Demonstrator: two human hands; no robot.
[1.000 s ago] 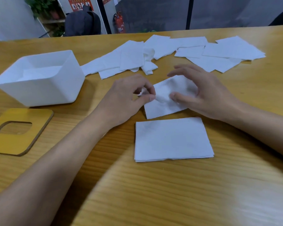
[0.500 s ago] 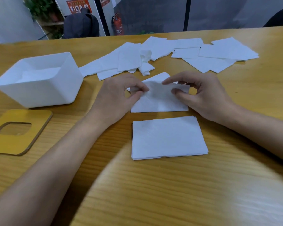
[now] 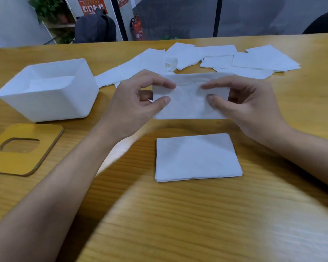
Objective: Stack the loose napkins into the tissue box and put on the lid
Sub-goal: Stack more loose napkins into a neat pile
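A creased white napkin [image 3: 189, 103] is held spread out just above the table between both hands. My left hand [image 3: 134, 104] pinches its left edge with thumb and fingers. My right hand [image 3: 242, 104] pinches its right edge the same way. Below them lies a neat stack of folded napkins [image 3: 197, 157]. The open white tissue box [image 3: 45, 99] stands at the left with some napkins inside. Its yellow wooden lid [image 3: 27, 161], with a cut-out hole, lies flat in front of the box. Several loose napkins [image 3: 254, 61] are scattered along the far side of the table.
The wooden table [image 3: 178, 224] stretches toward me with bare surface in front. Beyond its far edge are a dark backpack [image 3: 95, 27], a red fire extinguisher [image 3: 137, 27] and a plant shelf.
The crumpled napkin has been unfolded and spread wide between my hands, and raised slightly. My hands moved apart to its left and right edges.
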